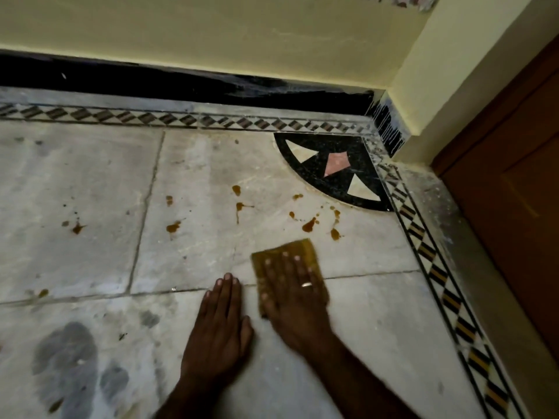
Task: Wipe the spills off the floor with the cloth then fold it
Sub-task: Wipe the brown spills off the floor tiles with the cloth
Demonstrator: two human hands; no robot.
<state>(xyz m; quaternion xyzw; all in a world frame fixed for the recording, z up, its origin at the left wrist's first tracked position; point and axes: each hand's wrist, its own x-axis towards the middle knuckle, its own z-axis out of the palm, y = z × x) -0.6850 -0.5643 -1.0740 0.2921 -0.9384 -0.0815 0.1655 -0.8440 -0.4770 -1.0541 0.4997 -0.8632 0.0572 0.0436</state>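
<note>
One yellow cloth (298,252) is pressed to the floor (75,176) under the right hand (292,300), fingers spread flat. The left hand (220,325) is laid flat beside it, holding nothing. About a dozen brown spills (173,227) are scattered beyond.

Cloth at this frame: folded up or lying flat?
Flat: the cloth lies as a rectangle on the floor, pressed under the right hand, fingers straight. Blur hides whether it is one layer or several.

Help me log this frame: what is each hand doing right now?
Left hand: open, flat on the marble floor, holding nothing.
Right hand: open, straight fingers pressing the yellow cloth onto the floor.
</note>
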